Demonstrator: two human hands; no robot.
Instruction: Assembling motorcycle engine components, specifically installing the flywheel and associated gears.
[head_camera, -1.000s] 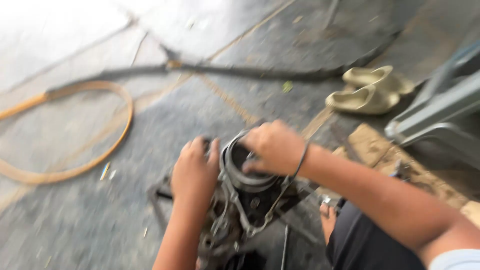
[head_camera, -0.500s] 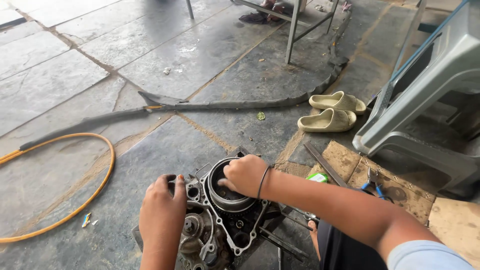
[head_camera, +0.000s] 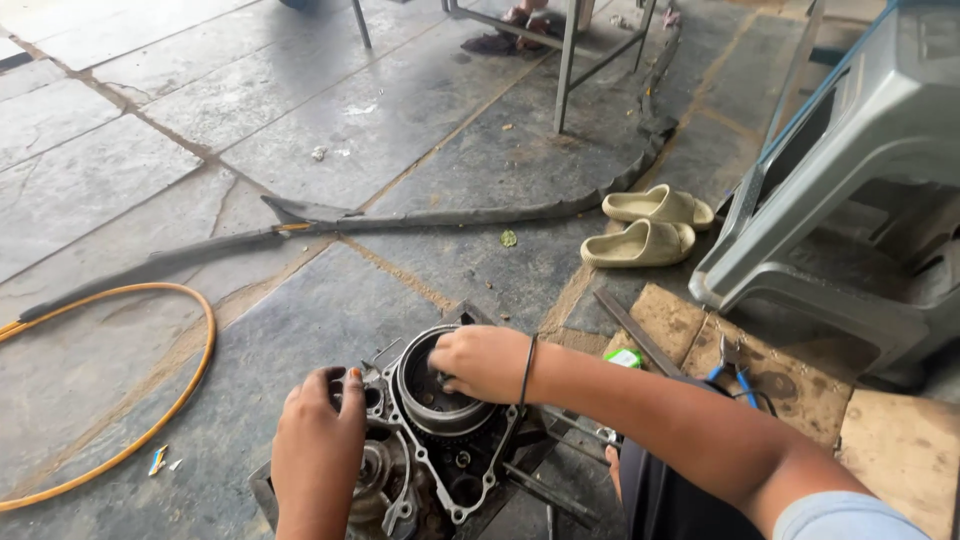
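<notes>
Gripping the clutch drum, right-hand fingers curl over its rim.

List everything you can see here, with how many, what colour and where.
engine case: one, grey metal, on the floor at bottom centre
round drum: one, dark, in the case's top
hose: one, orange, looped at left
rubber strip: one, black, across the floor
sandals: two, cream, right of centre
plastic stool: one, grey, at right
pliers: one, blue handles, on cardboard
cardboard: brown pieces, lower right
left hand: on the case's left edge
right hand: on the drum's rim, black wristband
</notes>
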